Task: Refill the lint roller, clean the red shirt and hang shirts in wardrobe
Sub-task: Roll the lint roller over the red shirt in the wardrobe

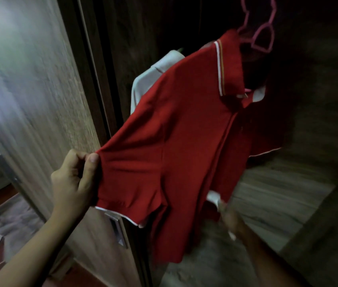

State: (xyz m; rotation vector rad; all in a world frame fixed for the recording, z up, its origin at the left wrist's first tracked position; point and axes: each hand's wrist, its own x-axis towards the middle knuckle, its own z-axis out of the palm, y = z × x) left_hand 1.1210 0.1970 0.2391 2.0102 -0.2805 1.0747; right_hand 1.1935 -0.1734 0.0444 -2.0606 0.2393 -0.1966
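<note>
1. Left hand (75, 179): the forearm reaches in from below and left of the red shirt (184, 131). Thumb and curled fingers pinch the upper edge of the shirt's near sleeve (128, 183), and the cloth is drawn taut toward the hand.
2. Right hand (233, 222): below the red shirt's body, in shadow and badly motion-blurred. Small white patches show right at it, against the shirt's lower edge; cannot tell what they are. Cannot tell how the fingers lie or whether they hold anything.
3. Red shirt: a short-sleeved polo with white piping along the sleeve cuff and the collar (228, 69). It hangs tilted, its body slanting down toward the left hand, in the open wardrobe.
4. Wardrobe door (50, 100): left of the red shirt, pale wood grain, blurred. A recessed metal handle (118, 230) sits just under the near sleeve's cuff.
5. Grey cloth (9, 220): on the floor, well to the lower left of the red shirt, beyond the door's outer edge.
6. Pink hanger (262, 38): directly above the red shirt's collar and carrying the shirt. Its top runs toward the upper edge of view.
7. White shirt (153, 79): just behind the red shirt's near shoulder, mostly hidden by it.
8. Wardrobe floor panel (267, 193): pale wood grain, below and right of the red shirt. The interior behind the shirt is dark.
</note>
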